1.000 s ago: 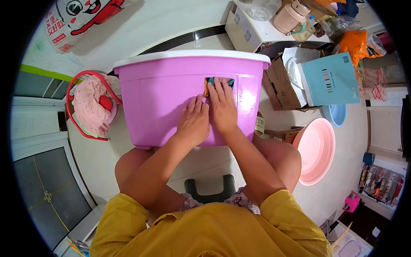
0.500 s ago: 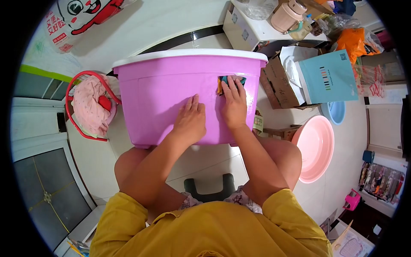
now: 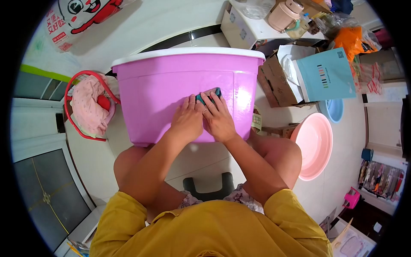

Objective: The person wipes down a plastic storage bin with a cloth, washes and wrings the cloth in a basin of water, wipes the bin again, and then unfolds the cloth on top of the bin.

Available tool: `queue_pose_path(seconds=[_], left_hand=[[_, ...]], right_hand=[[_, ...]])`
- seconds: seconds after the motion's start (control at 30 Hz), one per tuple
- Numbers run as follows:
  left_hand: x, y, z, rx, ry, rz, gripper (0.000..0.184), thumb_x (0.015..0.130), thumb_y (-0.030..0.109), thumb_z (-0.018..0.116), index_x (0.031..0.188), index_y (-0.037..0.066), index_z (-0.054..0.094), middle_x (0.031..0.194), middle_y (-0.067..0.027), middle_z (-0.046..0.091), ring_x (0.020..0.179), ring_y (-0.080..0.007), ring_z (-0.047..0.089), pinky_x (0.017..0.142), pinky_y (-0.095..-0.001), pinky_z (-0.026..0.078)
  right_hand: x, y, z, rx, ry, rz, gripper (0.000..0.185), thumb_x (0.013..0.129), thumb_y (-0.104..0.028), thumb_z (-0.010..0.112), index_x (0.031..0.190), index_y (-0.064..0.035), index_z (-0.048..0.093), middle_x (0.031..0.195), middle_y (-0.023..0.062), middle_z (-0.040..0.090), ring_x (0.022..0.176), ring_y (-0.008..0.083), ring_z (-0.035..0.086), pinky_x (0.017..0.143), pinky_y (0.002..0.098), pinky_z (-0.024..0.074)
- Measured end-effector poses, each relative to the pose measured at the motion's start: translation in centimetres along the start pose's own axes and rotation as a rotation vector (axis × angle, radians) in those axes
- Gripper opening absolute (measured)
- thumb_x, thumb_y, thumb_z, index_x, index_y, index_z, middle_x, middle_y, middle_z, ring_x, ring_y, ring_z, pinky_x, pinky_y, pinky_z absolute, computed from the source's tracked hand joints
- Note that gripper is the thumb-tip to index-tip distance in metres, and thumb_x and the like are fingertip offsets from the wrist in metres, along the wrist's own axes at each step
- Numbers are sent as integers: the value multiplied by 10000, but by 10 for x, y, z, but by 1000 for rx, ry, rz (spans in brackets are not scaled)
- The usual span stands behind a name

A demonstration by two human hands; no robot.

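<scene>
A large purple plastic storage box with a white rim stands in front of me, between my knees. My right hand presses a folded dark-green cloth against its near wall. Most of the cloth is hidden under the fingers; its edge shows above them. My left hand lies against the same wall, fingers stretched out, right beside the right hand and with the fingertips nearly touching. A wet-looking shine marks the wall to the right of the cloth.
A red-rimmed basket holding pink clothes stands to the left. On the right are a cardboard box, a light-blue box, a pink basin and a blue basin. A white cabinet stands behind.
My right hand has slid the cloth leftward and slightly down across the wall, from near the right corner to beside my left hand. The left hand has stayed almost in place.
</scene>
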State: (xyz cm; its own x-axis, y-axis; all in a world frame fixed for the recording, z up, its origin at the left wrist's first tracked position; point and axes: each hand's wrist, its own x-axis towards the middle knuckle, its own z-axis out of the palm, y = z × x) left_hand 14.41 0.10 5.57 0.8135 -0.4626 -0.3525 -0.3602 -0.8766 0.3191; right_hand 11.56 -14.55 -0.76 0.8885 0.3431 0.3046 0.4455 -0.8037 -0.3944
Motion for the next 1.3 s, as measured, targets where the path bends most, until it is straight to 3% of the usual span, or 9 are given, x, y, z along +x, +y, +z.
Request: queue_pose_path(seconds=[0.27, 0.33, 0.67, 0.8, 0.9, 1.03, 1.13, 1.23, 1.3], left_hand=[[2, 5, -4, 38, -76, 7, 514, 797, 104, 597, 1263, -55, 449, 1485, -297, 263, 1394, -398, 267, 1116, -486, 277], [3, 5, -1, 78, -53, 25, 469, 818, 67, 502, 1267, -67, 488, 1472, -288, 306, 1384, -390, 297, 1081, -511, 315], [1, 10, -9, 118, -127, -25, 535, 818, 133, 590, 1294, -57, 439, 1500, -277, 248, 1404, -383, 250, 1121, -493, 269], [-1, 8, -8, 107, -89, -8, 532, 822, 144, 590, 1293, -55, 443, 1499, -262, 264, 1402, -378, 255, 1121, -501, 264], [0, 8, -7, 92, -98, -12, 541, 822, 148, 594, 1298, -57, 438, 1499, -258, 267, 1404, -376, 253, 1123, -502, 260], [1, 3, 6, 64, -32, -6, 550, 815, 138, 603, 1298, -61, 430, 1496, -258, 272, 1404, -376, 254, 1125, -499, 257], [3, 5, 4, 69, -57, -12, 548, 810, 125, 605, 1294, -61, 430, 1495, -263, 273, 1399, -381, 262, 1125, -489, 259], [2, 8, -1, 59, -81, -9, 504, 827, 79, 500, 1305, -69, 444, 1490, -265, 292, 1388, -384, 290, 1111, -502, 270], [1, 8, -2, 63, -84, 0, 501, 826, 84, 507, 1300, -68, 448, 1489, -267, 292, 1388, -385, 291, 1107, -506, 277]], right_hand=[[17, 14, -5, -103, 105, 91, 540, 802, -81, 585, 1336, -135, 528, 1446, 70, 427, 1330, 335, 378, 1097, 506, 306], [20, 22, -4, -114, 140, 106, 544, 782, -66, 605, 1319, -133, 541, 1434, 72, 441, 1319, 340, 388, 1088, 497, 321], [12, 34, -4, -110, 341, 239, 559, 735, 66, 601, 1276, -69, 558, 1384, 125, 489, 1259, 393, 441, 1042, 438, 402], [10, 10, -3, 15, 264, 91, 551, 735, 59, 581, 1277, -29, 544, 1416, 123, 456, 1276, 390, 426, 1055, 411, 395], [8, 3, 7, -8, 112, 24, 527, 783, -33, 588, 1306, -60, 533, 1438, 96, 429, 1330, 366, 364, 1076, 473, 348], [10, 5, 8, -13, 98, 40, 507, 813, -73, 581, 1317, -84, 532, 1450, 87, 414, 1356, 356, 324, 1089, 510, 310], [14, 9, 5, -88, 99, 36, 597, 755, -69, 660, 1334, -114, 522, 1462, 83, 399, 1334, 375, 348, 1083, 520, 321], [19, 12, 2, -107, 85, 77, 569, 798, -79, 606, 1355, -138, 504, 1464, 74, 398, 1340, 365, 344, 1093, 521, 303], [25, 19, 2, -129, 138, 94, 523, 836, -96, 565, 1354, -134, 502, 1469, 74, 389, 1354, 348, 335, 1098, 516, 289]])
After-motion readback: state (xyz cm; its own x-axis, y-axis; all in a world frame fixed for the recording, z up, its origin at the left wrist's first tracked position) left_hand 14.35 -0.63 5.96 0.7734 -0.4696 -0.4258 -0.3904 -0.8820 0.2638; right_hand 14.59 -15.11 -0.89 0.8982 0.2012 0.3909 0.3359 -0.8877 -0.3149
